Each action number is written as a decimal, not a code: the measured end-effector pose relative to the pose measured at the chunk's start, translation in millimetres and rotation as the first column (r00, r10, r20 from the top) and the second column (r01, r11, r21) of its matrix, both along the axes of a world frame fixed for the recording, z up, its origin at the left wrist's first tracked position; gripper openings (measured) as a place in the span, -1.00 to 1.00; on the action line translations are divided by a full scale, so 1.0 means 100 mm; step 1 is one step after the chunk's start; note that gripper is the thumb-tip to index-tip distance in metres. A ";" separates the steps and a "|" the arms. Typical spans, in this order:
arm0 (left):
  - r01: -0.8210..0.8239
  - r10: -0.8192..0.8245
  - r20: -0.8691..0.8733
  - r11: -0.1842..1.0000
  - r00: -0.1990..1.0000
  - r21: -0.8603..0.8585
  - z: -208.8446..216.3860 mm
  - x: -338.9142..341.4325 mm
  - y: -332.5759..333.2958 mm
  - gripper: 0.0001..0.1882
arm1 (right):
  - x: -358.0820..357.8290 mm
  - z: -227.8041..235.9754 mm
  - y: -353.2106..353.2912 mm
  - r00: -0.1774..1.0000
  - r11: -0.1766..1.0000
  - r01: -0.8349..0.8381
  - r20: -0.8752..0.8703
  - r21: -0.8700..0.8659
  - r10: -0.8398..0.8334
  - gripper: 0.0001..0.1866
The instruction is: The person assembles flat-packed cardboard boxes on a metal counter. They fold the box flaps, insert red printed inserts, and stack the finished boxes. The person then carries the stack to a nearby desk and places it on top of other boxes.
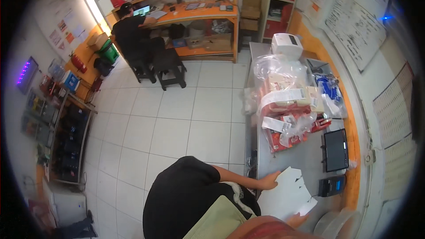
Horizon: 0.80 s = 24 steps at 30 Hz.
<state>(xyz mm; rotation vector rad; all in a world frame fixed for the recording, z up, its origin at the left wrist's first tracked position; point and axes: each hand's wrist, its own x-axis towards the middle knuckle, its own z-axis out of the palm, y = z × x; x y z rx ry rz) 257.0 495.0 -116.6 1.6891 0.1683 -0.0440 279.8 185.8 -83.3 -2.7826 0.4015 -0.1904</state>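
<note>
White paper under both your hands on the steel table.

Your left hand [268,180] lies flat, fingers spread, pressing the near-left edge of the white sheets [287,192]; your right hand [297,219] pinches their lower corner, though the picture's rim bends it too much to be sure how firm that hold is. The sheets fan out loosely on the table [301,157], close to its near edge, so a sideways pull could slide the top ones off or crease them. Just right of the paper sits a small black device [331,186], with a dark screen [335,149] behind it; a wide sweep of the paper could knock either. Further up the table, clear bags of red and white packets [287,106] are heaped and could slump toward you. A seated person [129,31] works at an orange desk [199,15] across the tiled floor.
</note>
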 end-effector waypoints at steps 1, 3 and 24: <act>-0.022 0.021 -0.038 1.000 0.999 -0.008 0.06 -0.07 0.00 -0.33 | -0.06 0.01 0.14 0.999 0.997 0.044 -0.004 -0.057 -0.044 -0.36; -0.060 0.058 -0.108 0.998 0.992 -0.021 0.18 -0.16 -0.04 -0.29 | -0.09 -0.10 0.27 0.993 0.968 0.071 0.105 -0.239 -0.047 -0.36; 0.106 0.083 -0.275 0.787 0.958 0.608 0.12 -0.18 -0.45 0.05 | 0.04 -0.20 -0.64 0.997 0.997 -0.056 0.046 0.053 0.054 -0.40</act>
